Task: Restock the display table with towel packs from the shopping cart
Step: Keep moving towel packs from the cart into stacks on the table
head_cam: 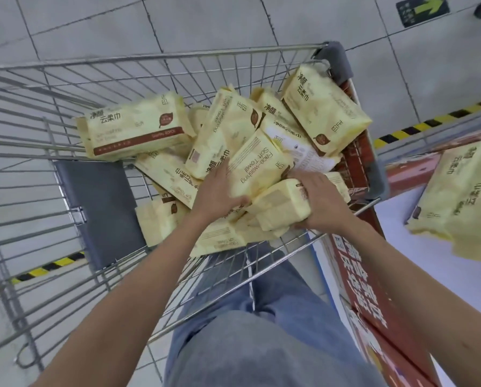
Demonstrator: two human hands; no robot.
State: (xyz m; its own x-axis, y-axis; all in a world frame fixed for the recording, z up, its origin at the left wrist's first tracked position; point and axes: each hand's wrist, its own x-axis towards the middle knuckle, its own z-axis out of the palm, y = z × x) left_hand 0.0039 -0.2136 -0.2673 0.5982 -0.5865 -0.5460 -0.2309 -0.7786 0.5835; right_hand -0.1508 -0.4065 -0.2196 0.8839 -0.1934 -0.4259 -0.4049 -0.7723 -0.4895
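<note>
Our jeans (pixel 247 344) fill the bottom of the view, and both bare forearms reach forward from there over the near wall of the cart (pixel 150 55). Our left hand (pixel 217 195) grips a lettered pack (pixel 257 166) that stands tilted on top of the pile, with the fingers laid along its left side and the thumb hooked round its near end. Our right hand (pixel 321 202) clasps a blank-sided pack (pixel 281 206) that lies just right of the first one and touches it, fingers over its right end and thumb tucked beneath.

Beyond and below both hands sits the heap of packs (pixel 178 174), pale yellow and jumbled at every angle inside the wire basket. Past our left hand, one striped pack (pixel 134 125) lies flat with its front upward. Past our right hand, a leaning pack (pixel 323 107) rests against the far corner of the cart. To the left of our left hand a gray flap (pixel 99 202) hangs against the wire wall.

To the right of our right hand we see the table (pixel 396 247), its white top close beside the cart. More yellow packs, the stacked packs (pixel 463 196), already lie on it. A red banner (pixel 373 317) with white lettering runs along the table's edge under our right forearm. Yellow and black floor tape (pixel 429 121) shows beyond the table, and a green arrow (pixel 422 9) marks the tiles far past our right hand.
</note>
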